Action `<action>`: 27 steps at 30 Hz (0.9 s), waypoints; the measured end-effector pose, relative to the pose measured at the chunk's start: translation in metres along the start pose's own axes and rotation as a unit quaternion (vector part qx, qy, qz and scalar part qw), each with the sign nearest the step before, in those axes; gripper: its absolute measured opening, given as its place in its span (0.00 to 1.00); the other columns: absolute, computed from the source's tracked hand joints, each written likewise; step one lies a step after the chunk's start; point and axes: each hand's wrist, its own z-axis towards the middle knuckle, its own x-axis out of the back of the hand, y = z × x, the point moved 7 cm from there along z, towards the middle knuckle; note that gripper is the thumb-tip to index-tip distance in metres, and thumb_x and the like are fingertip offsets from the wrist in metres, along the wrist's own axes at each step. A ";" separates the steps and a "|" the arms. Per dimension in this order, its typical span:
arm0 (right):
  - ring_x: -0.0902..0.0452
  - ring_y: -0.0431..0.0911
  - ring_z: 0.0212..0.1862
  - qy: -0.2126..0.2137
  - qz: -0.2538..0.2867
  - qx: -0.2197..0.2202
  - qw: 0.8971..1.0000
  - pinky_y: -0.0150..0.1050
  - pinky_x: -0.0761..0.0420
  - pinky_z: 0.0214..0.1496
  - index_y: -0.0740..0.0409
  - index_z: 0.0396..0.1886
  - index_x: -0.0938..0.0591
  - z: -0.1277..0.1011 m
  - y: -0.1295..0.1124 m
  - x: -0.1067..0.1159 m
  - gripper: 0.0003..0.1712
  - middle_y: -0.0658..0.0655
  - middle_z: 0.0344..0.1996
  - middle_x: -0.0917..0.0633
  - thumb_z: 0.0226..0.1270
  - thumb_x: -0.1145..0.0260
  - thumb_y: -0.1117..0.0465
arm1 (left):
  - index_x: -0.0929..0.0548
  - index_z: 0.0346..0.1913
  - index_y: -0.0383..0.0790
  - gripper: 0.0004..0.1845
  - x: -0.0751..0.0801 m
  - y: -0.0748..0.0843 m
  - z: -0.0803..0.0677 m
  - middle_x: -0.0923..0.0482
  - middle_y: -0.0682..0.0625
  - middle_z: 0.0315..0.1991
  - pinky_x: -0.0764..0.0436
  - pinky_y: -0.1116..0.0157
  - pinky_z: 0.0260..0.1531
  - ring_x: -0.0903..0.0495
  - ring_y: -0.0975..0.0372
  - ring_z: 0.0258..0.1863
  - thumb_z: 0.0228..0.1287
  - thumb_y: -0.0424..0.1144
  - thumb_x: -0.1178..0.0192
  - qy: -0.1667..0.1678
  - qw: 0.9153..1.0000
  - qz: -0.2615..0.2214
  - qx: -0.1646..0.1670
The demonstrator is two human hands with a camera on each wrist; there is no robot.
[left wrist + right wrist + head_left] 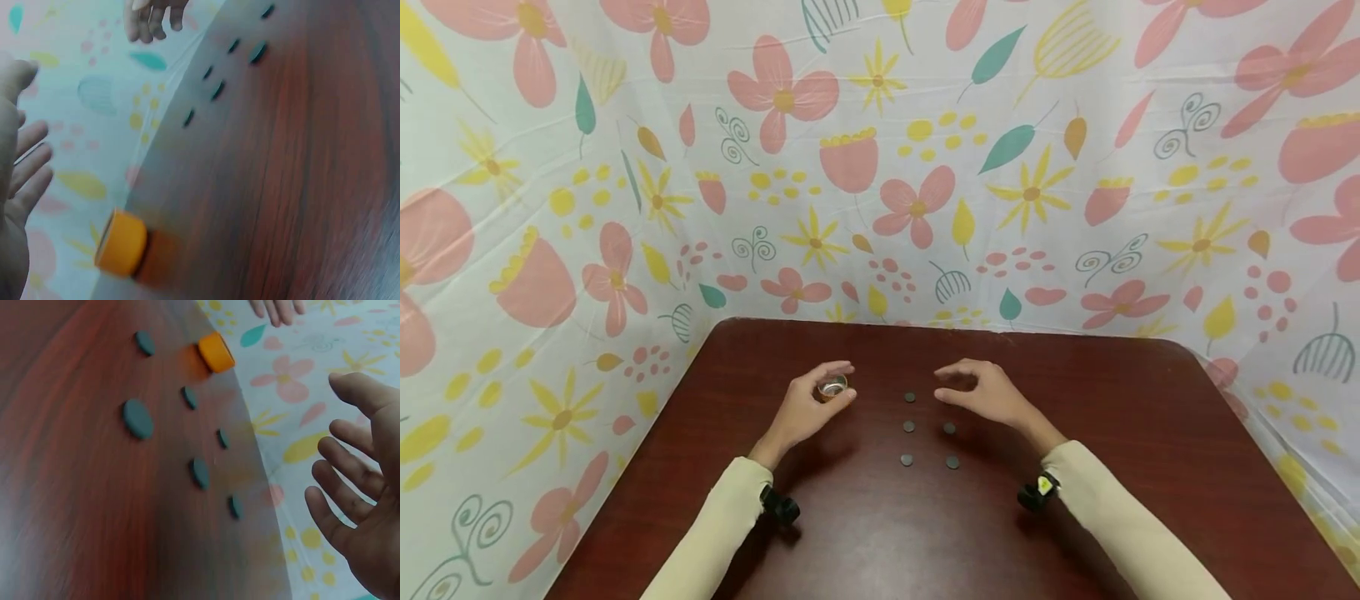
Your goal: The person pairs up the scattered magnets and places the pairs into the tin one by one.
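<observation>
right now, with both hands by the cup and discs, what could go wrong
The left hand curves loosely about the orange cup without gripping it; a nudge could tip it. The right hand hovers beside the dark discs; a brush might scatter their rows.

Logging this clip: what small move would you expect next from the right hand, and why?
Probably the right hand lowers to pinch the nearest dark disc. It hovers open above the discs, holding nothing, while the left hand is at the small orange cup beside them. That is a guess from the pose.
</observation>
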 end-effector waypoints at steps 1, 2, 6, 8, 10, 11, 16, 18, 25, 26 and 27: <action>0.19 0.50 0.57 -0.002 -0.003 -0.001 1.000 0.52 0.18 0.54 0.44 0.56 0.13 -0.006 0.001 0.003 0.22 0.48 0.53 0.14 0.65 0.26 0.43 | 0.22 0.68 0.53 0.25 -0.006 0.006 0.000 0.18 0.48 0.62 0.23 0.41 0.58 0.20 0.49 0.60 0.70 0.44 0.32 -0.019 1.000 0.002 -0.008; 0.19 0.50 0.56 -0.004 -0.006 0.001 1.000 0.52 0.18 0.53 0.45 0.56 0.13 -0.012 0.002 0.006 0.23 0.49 0.52 0.14 0.65 0.25 0.43 | 0.22 0.68 0.53 0.26 -0.012 0.011 0.000 0.18 0.49 0.62 0.23 0.42 0.58 0.20 0.49 0.60 0.69 0.45 0.31 -0.041 0.999 0.004 -0.011; 0.17 0.50 0.52 -0.009 -0.016 0.011 1.000 0.49 0.16 0.48 0.51 0.55 0.12 -0.036 0.006 0.008 0.25 0.53 0.50 0.13 0.63 0.24 0.45 | 0.21 0.67 0.52 0.26 -0.034 0.018 -0.003 0.18 0.46 0.62 0.22 0.45 0.59 0.20 0.48 0.59 0.68 0.49 0.31 -0.105 0.994 0.021 -0.016; 0.17 0.50 0.50 -0.012 -0.026 0.019 0.999 0.47 0.16 0.46 0.54 0.55 0.12 -0.046 0.008 0.006 0.26 0.54 0.49 0.13 0.63 0.24 0.44 | 0.20 0.66 0.52 0.26 -0.042 0.015 -0.006 0.17 0.46 0.61 0.22 0.46 0.59 0.19 0.49 0.58 0.67 0.50 0.30 -0.126 0.992 0.027 -0.009; 0.16 0.49 0.49 -0.015 -0.035 0.026 0.999 0.45 0.16 0.45 0.55 0.55 0.12 -0.054 0.010 0.003 0.26 0.52 0.48 0.13 0.63 0.24 0.44 | 0.19 0.66 0.51 0.26 -0.048 0.011 -0.008 0.17 0.47 0.60 0.21 0.46 0.58 0.19 0.52 0.58 0.67 0.51 0.30 -0.138 0.990 0.029 -0.001; 0.16 0.48 0.48 -0.015 -0.038 0.029 0.999 0.44 0.16 0.45 0.55 0.55 0.12 -0.057 0.011 0.001 0.26 0.51 0.48 0.13 0.64 0.24 0.44 | 0.19 0.66 0.51 0.27 -0.051 0.009 -0.010 0.17 0.47 0.60 0.21 0.47 0.58 0.19 0.53 0.59 0.66 0.52 0.29 -0.144 0.989 0.029 0.004; 0.16 0.45 0.43 -0.011 -0.028 0.037 0.999 0.42 0.15 0.43 0.54 0.53 0.11 -0.069 0.012 -0.004 0.23 0.49 0.45 0.13 0.63 0.23 0.47 | 0.19 0.67 0.44 0.31 -0.066 0.000 -0.014 0.17 0.51 0.61 0.20 0.52 0.59 0.20 0.60 0.59 0.65 0.54 0.29 -0.170 0.985 0.036 0.014; 0.16 0.44 0.41 -0.013 -0.021 0.041 0.999 0.43 0.14 0.42 0.54 0.52 0.11 -0.072 0.011 -0.007 0.21 0.50 0.43 0.13 0.63 0.23 0.48 | 0.19 0.67 0.43 0.32 -0.072 -0.003 -0.015 0.17 0.52 0.60 0.20 0.55 0.59 0.19 0.62 0.58 0.65 0.55 0.30 -0.182 0.982 0.042 0.015; 0.18 0.43 0.38 -0.038 -0.032 0.057 0.997 0.36 0.17 0.38 0.54 0.50 0.10 -0.082 0.010 -0.022 0.19 0.49 0.41 0.13 0.65 0.24 0.49 | 0.14 0.60 0.47 0.27 -0.088 -0.009 -0.021 0.16 0.59 0.55 0.18 0.64 0.52 0.19 0.67 0.51 0.63 0.57 0.28 -0.202 0.977 0.070 0.023; 0.19 0.43 0.38 -0.040 -0.033 0.055 0.997 0.36 0.18 0.38 0.53 0.50 0.10 -0.083 0.010 -0.023 0.18 0.49 0.41 0.13 0.65 0.24 0.49 | 0.13 0.59 0.47 0.26 -0.091 -0.010 -0.022 0.16 0.59 0.55 0.17 0.64 0.51 0.19 0.68 0.51 0.63 0.56 0.28 -0.206 0.976 0.070 0.023; 0.19 0.43 0.37 -0.041 -0.034 0.052 0.997 0.35 0.18 0.37 0.53 0.49 0.09 -0.084 0.011 -0.025 0.18 0.48 0.41 0.13 0.64 0.24 0.49 | 0.12 0.58 0.48 0.24 -0.093 -0.010 -0.022 0.17 0.60 0.55 0.17 0.65 0.50 0.19 0.68 0.50 0.63 0.55 0.28 -0.210 0.975 0.072 0.023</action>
